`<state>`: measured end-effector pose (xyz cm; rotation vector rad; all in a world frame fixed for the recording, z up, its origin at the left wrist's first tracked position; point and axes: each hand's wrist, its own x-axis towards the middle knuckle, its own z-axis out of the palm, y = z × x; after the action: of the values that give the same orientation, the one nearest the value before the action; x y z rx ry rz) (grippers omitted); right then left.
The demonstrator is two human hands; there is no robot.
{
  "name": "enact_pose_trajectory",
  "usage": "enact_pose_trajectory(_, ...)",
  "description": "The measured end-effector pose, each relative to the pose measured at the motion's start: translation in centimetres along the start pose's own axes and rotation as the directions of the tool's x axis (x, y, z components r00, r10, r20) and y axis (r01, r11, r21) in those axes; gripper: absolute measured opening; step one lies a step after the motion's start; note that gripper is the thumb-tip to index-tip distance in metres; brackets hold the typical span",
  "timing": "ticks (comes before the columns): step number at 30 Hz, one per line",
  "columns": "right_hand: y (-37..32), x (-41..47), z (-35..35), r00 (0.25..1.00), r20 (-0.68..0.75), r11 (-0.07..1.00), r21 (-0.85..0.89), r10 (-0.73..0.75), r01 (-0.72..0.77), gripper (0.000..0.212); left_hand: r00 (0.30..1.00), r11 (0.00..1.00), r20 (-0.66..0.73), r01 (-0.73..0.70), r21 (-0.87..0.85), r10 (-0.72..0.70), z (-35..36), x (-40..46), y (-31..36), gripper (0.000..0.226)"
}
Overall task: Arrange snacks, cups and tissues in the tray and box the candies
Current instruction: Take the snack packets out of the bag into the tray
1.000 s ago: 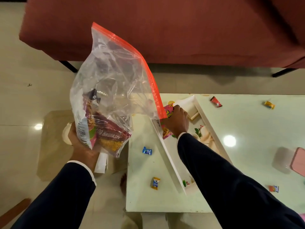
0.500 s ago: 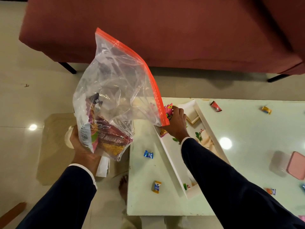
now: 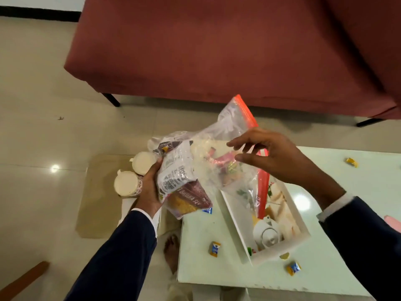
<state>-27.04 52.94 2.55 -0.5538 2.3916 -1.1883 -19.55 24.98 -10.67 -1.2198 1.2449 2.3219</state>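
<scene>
My left hand [image 3: 149, 190] grips the bottom of a clear zip bag [image 3: 219, 148] with an orange seal, tilted toward the right over the table. Inside the bag are a maroon snack packet [image 3: 191, 198] and a white-backed packet [image 3: 175, 172]. My right hand [image 3: 267, 155] hovers at the bag's mouth with fingers spread, holding nothing. Below the bag lies the white tray [image 3: 282, 254], with a pink snack packet [image 3: 223, 161] seen through the plastic at its far end and a white teapot [image 3: 268, 232] at its near end. Wrapped candies [image 3: 214, 248] lie scattered on the table.
Two cream lidded cups [image 3: 128, 183] stand on the floor left of the pale green table [image 3: 217, 272]. More candies [image 3: 293, 268] sit near the tray's front and at the far right [image 3: 351, 162]. A red sofa [image 3: 217, 51] fills the background. A bare foot [image 3: 171, 250] shows below.
The bag has been lowered and tipped toward the tray. My right hand let go of the pink snack packet in the tray and rose to the bag's mouth. The camera shifted left.
</scene>
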Motion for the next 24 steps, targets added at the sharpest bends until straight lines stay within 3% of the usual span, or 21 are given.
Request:
enact_pose_trajectory(1,0.0,0.0,0.0,0.999,-0.03,1.0,0.003,0.015,-0.015,0.028,1.0,1.0,0.024,-0.005,-0.002,0.005,0.3,-0.2,0.2,0.039)
enact_pose_trajectory(2,0.1,0.0,-0.1,0.986,-0.163,0.999,-0.011,0.033,-0.035,0.029,0.999,1.0,0.054,-0.007,-0.02,0.008,0.3,-0.4,0.2,0.044)
enact_pose_trajectory(4,0.9,0.1,-0.6,0.837,-0.539,0.991,-0.021,0.098,-0.13,0.03,0.995,0.998,0.1,-0.023,-0.054,0.028,-0.1,-0.6,-0.2,0.053)
enact_pose_trajectory(5,1.3,0.2,-0.9,0.749,-0.63,0.975,0.067,0.206,-0.212,0.028,0.991,0.998,0.134,-0.006,-0.07,0.016,-0.2,-0.7,-0.3,0.053)
enact_pose_trajectory(6,1.6,0.2,-1.2,0.72,-0.591,0.932,0.234,0.363,-0.277,0.025,0.991,0.998,0.134,-0.021,-0.058,0.028,-0.3,-0.8,-0.5,0.054)
enact_pose_trajectory(8,1.6,-0.1,-1.3,0.811,-0.202,0.756,0.533,0.55,-0.38,0.026,0.99,0.998,0.139,-0.021,-0.057,0.029,-0.3,-0.6,-0.8,0.054)
enact_pose_trajectory(10,1.1,-0.7,-0.5,0.861,0.109,0.658,0.601,0.496,-0.455,0.03,0.994,0.997,0.109,-0.01,-0.078,0.019,0.1,-0.4,-0.7,0.04)
enact_pose_trajectory(11,0.8,-0.8,0.2,0.878,0.159,0.682,0.574,0.451,-0.454,0.028,0.995,0.997,0.099,-0.006,-0.074,0.014,0.1,-0.1,-0.7,0.038)
enact_pose_trajectory(12,0.7,-0.9,0.8,0.897,0.136,0.741,0.518,0.421,-0.426,0.025,0.996,0.998,0.089,-0.011,-0.057,0.016,0.1,0.0,-0.9,0.038)
enact_pose_trajectory(14,0.4,-0.6,1.4,0.909,-0.084,0.879,0.304,0.407,-0.366,0.024,0.996,0.998,0.087,-0.004,-0.055,0.009,-0.3,0.5,-1.3,0.039)
enact_pose_trajectory(16,0.3,-0.4,1.2,0.894,-0.262,0.92,0.252,0.364,-0.301,0.025,0.997,0.998,0.08,0.011,-0.064,-0.006,-0.6,1.0,-1.6,0.043)
enact_pose_trajectory(19,-0.4,-0.7,0.9,0.91,-0.274,0.916,0.343,0.31,-0.208,0.023,0.997,0.994,0.076,-0.019,-0.107,0.028,-1.0,1.6,-1.8,0.041)
enact_pose_trajectory(22,-0.9,-1.1,1.7,0.93,-0.277,0.965,0.169,0.243,-0.202,0.023,0.994,0.987,0.094,-0.046,-0.153,0.061,-1.3,1.9,-1.9,0.038)
enact_pose_trajectory(24,-1.2,-1.2,2.2,0.926,-0.329,0.975,-0.055,0.184,-0.214,0.021,0.993,0.987,0.098,-0.056,-0.152,0.072,-1.5,2.1,-1.9,0.037)
